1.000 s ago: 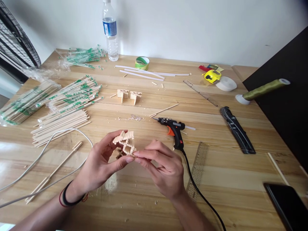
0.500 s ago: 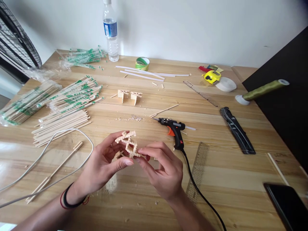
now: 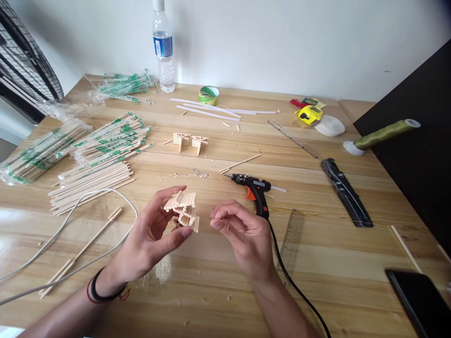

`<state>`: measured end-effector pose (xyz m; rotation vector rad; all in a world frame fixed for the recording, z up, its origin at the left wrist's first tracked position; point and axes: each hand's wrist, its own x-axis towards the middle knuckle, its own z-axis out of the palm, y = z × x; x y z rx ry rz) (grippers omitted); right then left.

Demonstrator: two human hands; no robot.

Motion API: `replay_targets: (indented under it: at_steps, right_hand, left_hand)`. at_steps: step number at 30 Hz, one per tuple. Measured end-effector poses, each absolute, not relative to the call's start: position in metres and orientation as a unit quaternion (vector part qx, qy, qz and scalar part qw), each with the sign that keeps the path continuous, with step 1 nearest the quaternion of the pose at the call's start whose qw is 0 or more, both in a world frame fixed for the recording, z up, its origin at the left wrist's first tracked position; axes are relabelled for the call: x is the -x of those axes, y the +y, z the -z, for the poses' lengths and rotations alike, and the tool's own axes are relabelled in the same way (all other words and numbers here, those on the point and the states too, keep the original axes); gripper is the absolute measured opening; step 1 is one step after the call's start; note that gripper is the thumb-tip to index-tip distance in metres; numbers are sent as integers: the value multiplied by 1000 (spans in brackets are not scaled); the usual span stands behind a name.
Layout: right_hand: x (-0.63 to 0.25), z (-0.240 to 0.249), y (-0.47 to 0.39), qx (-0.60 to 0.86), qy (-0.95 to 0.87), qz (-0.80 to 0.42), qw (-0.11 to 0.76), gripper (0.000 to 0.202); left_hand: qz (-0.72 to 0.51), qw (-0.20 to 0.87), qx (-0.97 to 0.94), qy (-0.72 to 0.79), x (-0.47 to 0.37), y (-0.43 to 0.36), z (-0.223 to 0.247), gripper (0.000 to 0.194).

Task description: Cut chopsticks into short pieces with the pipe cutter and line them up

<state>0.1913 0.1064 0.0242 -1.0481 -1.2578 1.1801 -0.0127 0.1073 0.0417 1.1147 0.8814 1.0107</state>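
Thumb and fingers of the L hand (image 3: 144,239) are partly closed round a small stick model (image 3: 185,209), held up tilted above the table, front ctr. R hand (image 3: 246,234) is just to its right, not touching it; thumb and fingertips are drawn together, w/ no held item visible.

Largest first: wood-grain table (image 3: 218,295), then white wall (image 3: 282,47) behind. Black panel (image 3: 419,103) at far R; part of a fan (image 3: 31,56), upper L. Wrapped stick bundles (image 3: 109,141) lie on the L side, w/ loose sticks (image 3: 91,185) in front. Black phone (image 3: 419,300), lower R corner. Clear bottle (image 3: 164,65), blue label, upright nr the wall. Black-and-orange glue gun (image 3: 259,190) lies beyond the R hand, its cord running toward the bottom edge; clear ruler (image 3: 293,239) is to the R of the cord. Yellow tape measure (image 3: 310,114), back R. Smallest: two mini stick pieces (image 3: 199,142), side by side mid-table, & wood scraps (image 3: 200,173) nr them.
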Motion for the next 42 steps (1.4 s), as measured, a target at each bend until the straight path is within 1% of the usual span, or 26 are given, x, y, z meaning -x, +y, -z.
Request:
replay_targets:
  at_steps: [1,3,4,6,7,9,10,12,14,15,16,17,20,22,28,37,42]
  right_hand:
    - [-193,-24,107,437,-523,-500,534,12]
    - [-194,-24,108,437,-522,-497,539,21]
    - [-194,-24,107,435,-524,-498,537,25]
    - [-194,-25,106,419,-526,-524,523,22]
    - [-193,-26,105,409,-525,-544,511,25]
    - [-191,-28,103,393,-521,-580,487,45]
    - [-190,-29,102,390,-519,-591,479,47]
    - [-189,-29,102,389,-512,-604,471,39]
    - [-189,-29,103,391,-492,-613,479,31]
    - [-189,-28,104,393,-477,-616,489,31]
    - [-190,-27,104,396,-462,-617,499,32]
    - [-190,-27,105,398,-449,-618,508,32]
    - [-190,-26,105,395,-429,-621,523,31]
    - [-189,-26,104,388,-426,-627,524,30]
    - [-185,-26,104,375,-415,-649,516,29]
    - [-183,-24,103,378,-400,-663,508,29]
    - [-184,-21,104,378,-377,-668,518,31]
  left_hand:
    - [-436,646,-494,384,12,107,-41,61]
    - [-425,645,-508,382,11,105,-41,63]
    - [-422,639,-517,383,10,104,-41,61]
    - [-414,620,-542,388,9,102,-40,55]
    - [-406,609,-558,391,9,102,-39,53]
    - [-381,576,-600,403,10,103,-38,52]
    - [-366,556,-626,407,11,103,-38,50]
    - [-337,512,-676,409,14,106,-37,52]
    - [-339,460,-713,407,16,107,-38,66]
    - [-350,427,-728,407,17,108,-39,71]
    - [-363,388,-743,406,18,108,-39,71]
    - [-377,347,-760,401,18,108,-40,65]
    - [-398,250,-805,362,16,107,-42,32]
    - [-402,221,-822,338,14,106,-43,27]
    - [-418,197,-824,328,12,105,-41,26]
    - [-446,250,-799,316,14,106,-41,28]
    - [-448,249,-795,323,14,106,-40,27]
